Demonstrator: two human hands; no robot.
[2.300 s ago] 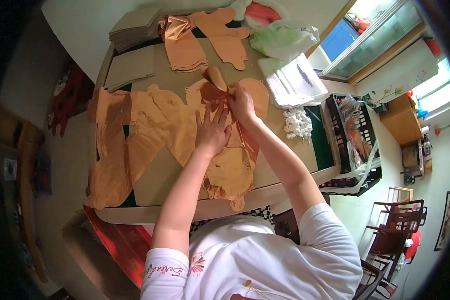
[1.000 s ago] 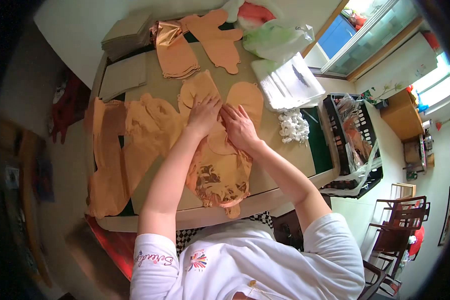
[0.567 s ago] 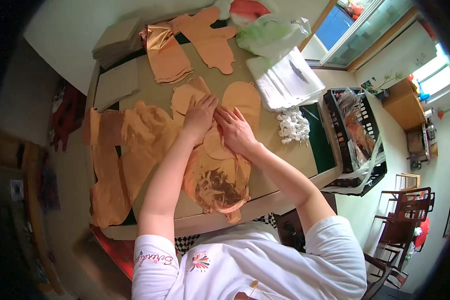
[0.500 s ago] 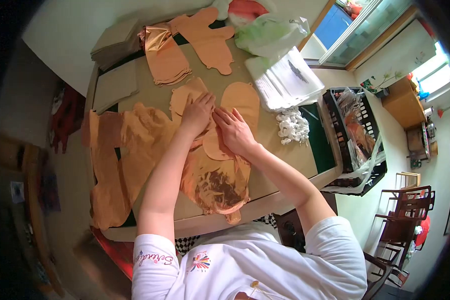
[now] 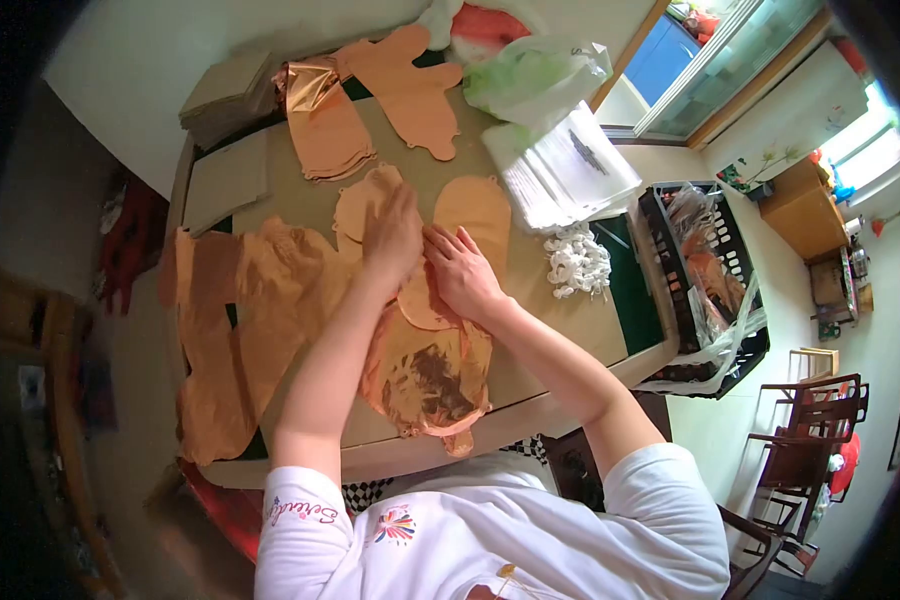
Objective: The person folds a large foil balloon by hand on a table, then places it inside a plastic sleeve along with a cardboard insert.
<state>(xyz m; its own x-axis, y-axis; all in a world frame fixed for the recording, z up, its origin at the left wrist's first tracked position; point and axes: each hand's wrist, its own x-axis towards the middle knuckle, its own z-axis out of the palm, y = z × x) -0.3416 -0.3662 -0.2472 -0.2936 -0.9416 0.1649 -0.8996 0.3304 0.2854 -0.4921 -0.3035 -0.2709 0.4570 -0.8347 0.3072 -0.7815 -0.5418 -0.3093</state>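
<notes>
A flat rose-gold foil balloon lies in front of me with its shiny, creased lower part near the table edge. My right hand rests flat on its upper part, fingers stretched out and pressing the foil. Beside it, my left hand is over the same foil, just below a rounded matte piece. Motion blur smears its fingers, so their grip does not show. Another rounded rose-gold piece extends beyond my right hand. Crumpled foil balloons spread out to the left.
Stacked foil balloons and a single flat one lie at the back. Grey-brown card stacks sit at the left. On the right are white plastic sleeves, bundled white string and a black crate.
My left hand has turned and lifted at the wrist, its fingers now blurred where they lay flat before. My right hand stays flat on the foil. The whole view has shifted slightly.
</notes>
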